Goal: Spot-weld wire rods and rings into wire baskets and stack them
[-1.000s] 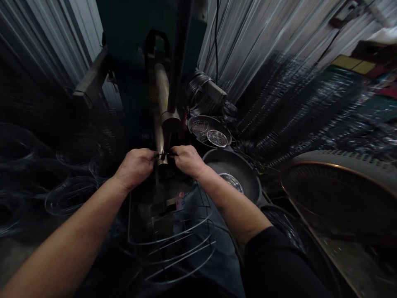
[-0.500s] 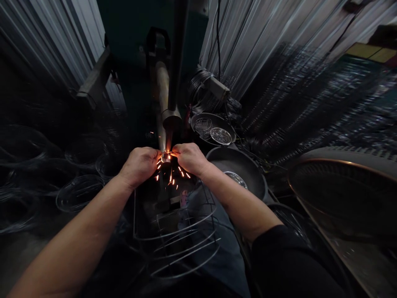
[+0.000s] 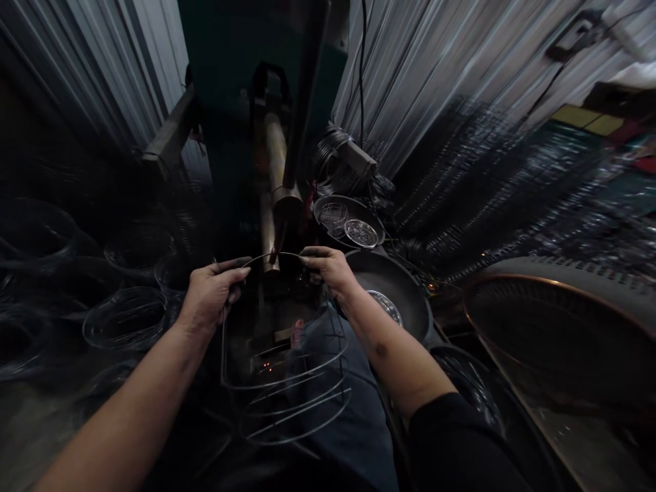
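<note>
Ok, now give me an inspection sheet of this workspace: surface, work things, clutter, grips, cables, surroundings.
Surface: grey floor at lower left, mostly shadowed.
Work things: curved wire by the end of a metal bar, contact unclear; wire frame below, near small orange glows.
Clutter: wire rings at left; pans at right holding shiny discs.
Grips: left grip and right grip pinch opposite sides of the wire.
Cables: black cable hanging before the wall.
Surroundings: ridged metal wall; dark green panel behind the bar.
</note>
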Motion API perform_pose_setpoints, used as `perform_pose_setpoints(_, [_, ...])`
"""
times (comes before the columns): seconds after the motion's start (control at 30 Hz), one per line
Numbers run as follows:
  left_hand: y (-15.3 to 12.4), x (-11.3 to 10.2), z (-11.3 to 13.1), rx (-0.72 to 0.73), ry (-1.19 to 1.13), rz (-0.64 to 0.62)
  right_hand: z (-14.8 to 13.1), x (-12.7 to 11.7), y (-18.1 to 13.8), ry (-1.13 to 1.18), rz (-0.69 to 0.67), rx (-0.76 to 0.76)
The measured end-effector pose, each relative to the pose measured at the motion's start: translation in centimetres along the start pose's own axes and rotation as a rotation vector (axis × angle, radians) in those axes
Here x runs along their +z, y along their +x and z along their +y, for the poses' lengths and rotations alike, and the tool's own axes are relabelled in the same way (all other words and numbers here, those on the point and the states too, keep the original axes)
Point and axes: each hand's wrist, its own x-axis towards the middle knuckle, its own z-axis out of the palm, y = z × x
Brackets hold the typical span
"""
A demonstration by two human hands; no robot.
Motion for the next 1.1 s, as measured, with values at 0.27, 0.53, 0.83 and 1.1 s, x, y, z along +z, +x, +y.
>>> perform_pose_setpoints(0.27, [0.1, 0.1, 0.2, -0.014, 0.025, 0.0, 0.0, 0.0, 0.2, 0.07, -0.012, 0.031])
perform_pose_setpoints(0.53, [0.2, 0.3, 0.4, 0.004, 0.023, -0.004, 0.0, 0.0, 0.1, 0.063, 0.005, 0.013])
perform_pose_setpoints(0.83, [1.0, 0.3, -0.1, -0.027, -0.043, -0.051, 0.1, -0.3, -0.1, 0.065, 0.028, 0.004])
perform_pose_setpoints(1.1, [1.2, 0.3, 0.0, -0.038, -0.04, -0.055, 0.4, -0.4, 0.3, 0.097, 0.022, 0.012])
